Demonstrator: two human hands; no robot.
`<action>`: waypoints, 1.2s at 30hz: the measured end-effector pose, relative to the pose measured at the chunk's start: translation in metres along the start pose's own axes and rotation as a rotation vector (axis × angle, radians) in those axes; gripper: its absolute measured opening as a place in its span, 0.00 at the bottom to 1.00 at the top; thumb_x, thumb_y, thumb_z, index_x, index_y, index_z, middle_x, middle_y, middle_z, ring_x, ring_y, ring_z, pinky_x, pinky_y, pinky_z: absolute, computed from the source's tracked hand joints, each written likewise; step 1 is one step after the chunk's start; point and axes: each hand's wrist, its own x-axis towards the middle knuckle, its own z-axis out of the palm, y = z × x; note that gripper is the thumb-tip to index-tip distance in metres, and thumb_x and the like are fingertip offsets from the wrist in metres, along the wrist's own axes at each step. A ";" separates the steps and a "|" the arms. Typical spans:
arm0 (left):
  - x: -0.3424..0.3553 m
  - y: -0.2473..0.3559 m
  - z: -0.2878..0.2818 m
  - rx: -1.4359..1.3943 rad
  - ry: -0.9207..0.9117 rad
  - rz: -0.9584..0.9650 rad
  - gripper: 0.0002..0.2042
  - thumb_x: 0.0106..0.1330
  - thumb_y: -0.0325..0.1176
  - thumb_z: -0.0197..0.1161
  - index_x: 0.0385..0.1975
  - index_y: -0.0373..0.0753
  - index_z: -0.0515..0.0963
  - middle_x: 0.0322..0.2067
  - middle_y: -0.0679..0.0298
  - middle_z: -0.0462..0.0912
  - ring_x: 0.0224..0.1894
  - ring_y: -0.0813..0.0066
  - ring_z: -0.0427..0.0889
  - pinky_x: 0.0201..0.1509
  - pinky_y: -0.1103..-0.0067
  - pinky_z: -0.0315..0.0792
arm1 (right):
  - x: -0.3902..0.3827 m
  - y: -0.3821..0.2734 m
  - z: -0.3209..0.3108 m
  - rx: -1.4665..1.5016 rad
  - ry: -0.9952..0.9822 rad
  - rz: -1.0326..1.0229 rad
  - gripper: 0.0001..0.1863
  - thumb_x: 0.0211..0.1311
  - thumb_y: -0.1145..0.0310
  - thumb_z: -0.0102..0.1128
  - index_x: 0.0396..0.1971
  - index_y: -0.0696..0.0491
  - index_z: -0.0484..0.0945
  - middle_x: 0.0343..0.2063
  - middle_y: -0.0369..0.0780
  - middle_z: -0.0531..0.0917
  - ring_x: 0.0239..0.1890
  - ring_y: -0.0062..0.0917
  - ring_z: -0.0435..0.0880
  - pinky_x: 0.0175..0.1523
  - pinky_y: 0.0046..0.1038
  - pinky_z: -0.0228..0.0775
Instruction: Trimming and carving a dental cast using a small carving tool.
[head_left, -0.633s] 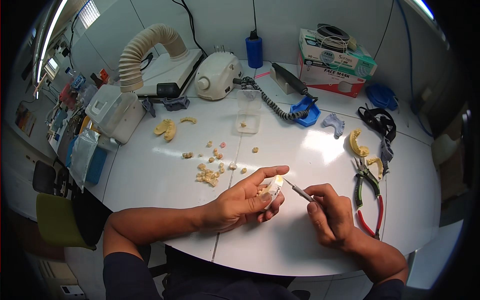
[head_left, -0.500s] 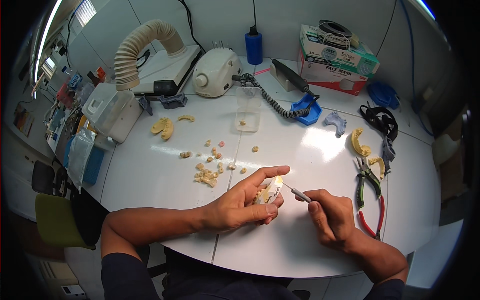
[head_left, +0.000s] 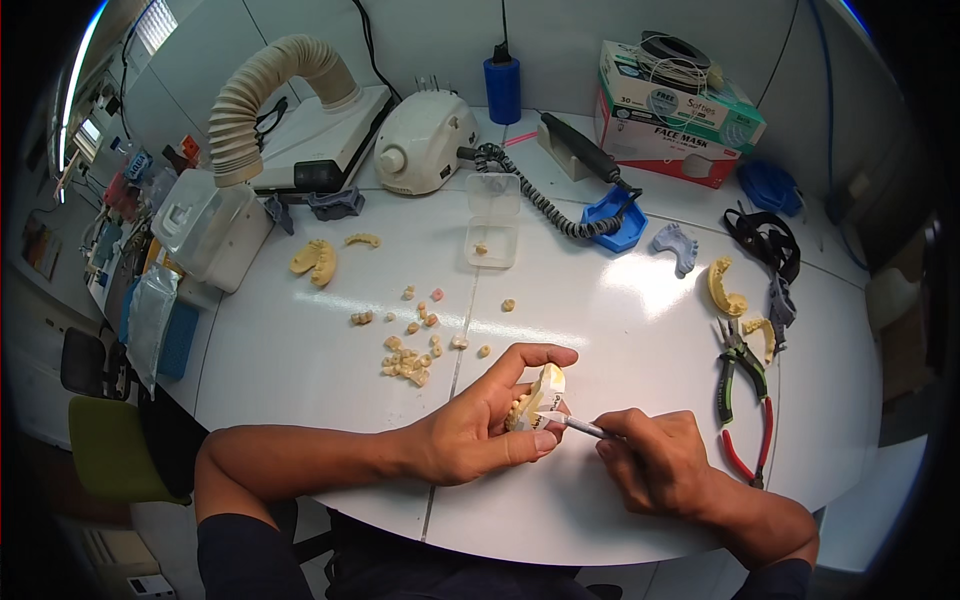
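Note:
A small cream and white dental model point(head_left: 548, 388) with a row of teeth rests in my left hand point(head_left: 468, 432), thumb along its lower edge and index finger stretched past its top. Dark writing marks its white side. Pinched in my right hand point(head_left: 662, 462) is a slim silver-grey pointed hand tool point(head_left: 583, 427); whether its pale tip is a blade I cannot tell. That tip lies at the model's white side, seemingly touching it. Beyond my left hand, several loose tooth-coloured crowns point(head_left: 405, 368) lie scattered and heaped on the white table point(head_left: 330, 400).
Pliers point(head_left: 742, 390) lie to the right, near yellow dental casts point(head_left: 722, 290) and a grey cast point(head_left: 676, 246). Farther back stand a clear small box point(head_left: 492, 247), a white control unit point(head_left: 425, 145), a corded handpiece point(head_left: 580, 150) and mask boxes point(head_left: 660, 140). A ribbed hose point(head_left: 235, 110) arches at the left.
The tool's tip has moved from the model's upper edge down and left onto its white side. My right hand has lowered slightly, and the view has shifted a little.

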 end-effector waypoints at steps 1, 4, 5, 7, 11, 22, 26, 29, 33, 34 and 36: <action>0.000 0.001 0.001 -0.001 0.000 0.000 0.39 0.76 0.25 0.58 0.80 0.43 0.40 0.49 0.64 0.74 0.41 0.80 0.75 0.47 0.83 0.71 | 0.000 0.000 0.001 -0.006 0.007 -0.013 0.10 0.62 0.75 0.69 0.42 0.54 0.81 0.17 0.37 0.81 0.14 0.32 0.81 0.20 0.33 0.72; 0.000 0.002 0.003 -0.004 0.014 -0.004 0.39 0.75 0.25 0.59 0.79 0.42 0.41 0.47 0.65 0.72 0.46 0.81 0.75 0.50 0.81 0.72 | 0.001 0.000 0.000 -0.022 0.009 -0.030 0.09 0.63 0.76 0.69 0.42 0.55 0.80 0.17 0.37 0.80 0.14 0.32 0.80 0.20 0.33 0.71; 0.000 0.002 0.004 -0.009 0.017 -0.007 0.39 0.75 0.23 0.58 0.79 0.43 0.41 0.47 0.63 0.73 0.47 0.79 0.76 0.51 0.80 0.73 | 0.000 0.000 0.000 -0.032 0.005 -0.035 0.09 0.63 0.76 0.68 0.41 0.55 0.79 0.16 0.37 0.80 0.13 0.32 0.80 0.20 0.33 0.71; 0.001 0.002 0.003 -0.014 0.022 -0.008 0.39 0.75 0.22 0.57 0.79 0.44 0.41 0.48 0.62 0.73 0.49 0.77 0.78 0.53 0.79 0.74 | -0.002 0.001 0.002 -0.018 0.030 0.016 0.08 0.64 0.76 0.67 0.41 0.56 0.78 0.16 0.38 0.80 0.13 0.32 0.80 0.20 0.33 0.70; 0.002 -0.004 -0.001 -0.061 -0.033 0.018 0.41 0.78 0.21 0.54 0.81 0.45 0.33 0.50 0.57 0.75 0.54 0.68 0.81 0.59 0.74 0.77 | -0.002 0.002 0.000 0.023 0.034 0.053 0.07 0.67 0.77 0.65 0.41 0.58 0.77 0.14 0.38 0.78 0.12 0.31 0.79 0.19 0.33 0.69; 0.001 0.002 0.001 -0.069 -0.075 -0.014 0.40 0.80 0.23 0.53 0.82 0.44 0.34 0.48 0.59 0.74 0.55 0.67 0.83 0.61 0.72 0.78 | 0.000 0.002 -0.002 0.030 0.037 0.049 0.06 0.66 0.77 0.65 0.40 0.58 0.79 0.13 0.37 0.78 0.11 0.30 0.78 0.19 0.31 0.68; 0.002 -0.002 -0.003 -0.055 -0.068 -0.009 0.42 0.77 0.22 0.54 0.82 0.44 0.35 0.48 0.60 0.73 0.49 0.73 0.80 0.56 0.75 0.76 | -0.001 0.003 -0.001 0.031 0.041 0.052 0.06 0.66 0.77 0.65 0.40 0.58 0.79 0.14 0.37 0.78 0.11 0.29 0.78 0.19 0.31 0.68; 0.000 0.002 -0.005 -0.033 -0.081 -0.010 0.43 0.75 0.21 0.55 0.82 0.44 0.35 0.48 0.60 0.73 0.47 0.74 0.78 0.55 0.75 0.76 | 0.001 0.002 -0.002 0.011 0.056 0.028 0.06 0.66 0.77 0.65 0.40 0.58 0.79 0.14 0.37 0.79 0.11 0.28 0.78 0.19 0.30 0.68; 0.001 -0.004 -0.005 -0.042 -0.090 0.001 0.44 0.74 0.20 0.55 0.82 0.44 0.35 0.51 0.58 0.73 0.50 0.72 0.79 0.58 0.74 0.76 | 0.000 0.003 -0.002 -0.003 0.077 0.053 0.06 0.66 0.77 0.66 0.41 0.58 0.79 0.13 0.36 0.78 0.11 0.27 0.78 0.19 0.30 0.67; 0.001 -0.003 -0.005 -0.042 -0.090 0.000 0.44 0.74 0.20 0.55 0.82 0.44 0.35 0.51 0.58 0.73 0.50 0.72 0.79 0.58 0.74 0.76 | 0.000 0.003 -0.002 0.001 0.078 0.056 0.06 0.66 0.77 0.66 0.40 0.58 0.79 0.13 0.36 0.78 0.11 0.27 0.77 0.19 0.29 0.67; 0.001 0.000 -0.005 -0.072 -0.103 0.006 0.44 0.73 0.19 0.54 0.82 0.44 0.34 0.55 0.54 0.74 0.57 0.68 0.80 0.62 0.72 0.75 | 0.001 0.003 -0.003 0.007 0.078 0.059 0.06 0.66 0.77 0.66 0.40 0.59 0.79 0.13 0.36 0.78 0.10 0.27 0.77 0.19 0.29 0.66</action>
